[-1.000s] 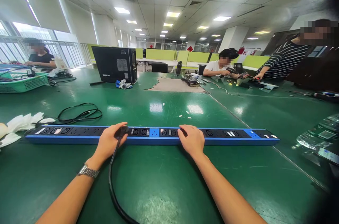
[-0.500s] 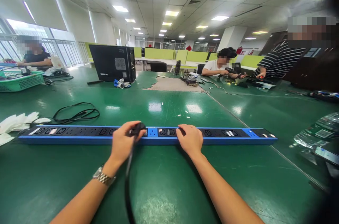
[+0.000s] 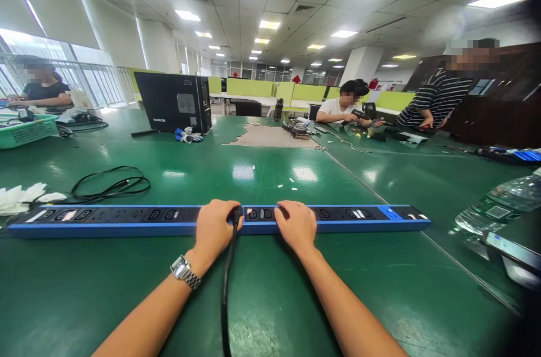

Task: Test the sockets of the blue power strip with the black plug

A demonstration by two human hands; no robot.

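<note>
A long blue-edged power strip [image 3: 146, 227] with a row of black sockets lies across the table in front of me. My left hand [image 3: 216, 227] is closed round a black power plug [image 3: 237, 214], which sits over the middle blue socket and hides most of it. From the plug a thick black cord [image 3: 228, 295] runs down toward me. How deep the plug sits cannot be seen. Right of it, my right hand [image 3: 297, 224] grips the strip across its width, its fingertips partly hidden behind it.
A coiled black cable [image 3: 112, 182] and white gloves [image 3: 21, 198] lie beyond the strip's left end. A black computer case [image 3: 169, 101] stands farther back. On the right are a plastic bottle [image 3: 499, 208] and a phone-like device [image 3: 513, 249]. Other people sit or stand around the table.
My left hand has carried the plug right, from beside the middle blue socket to over it. My right hand stays on the strip. The view has shifted slightly.
</note>
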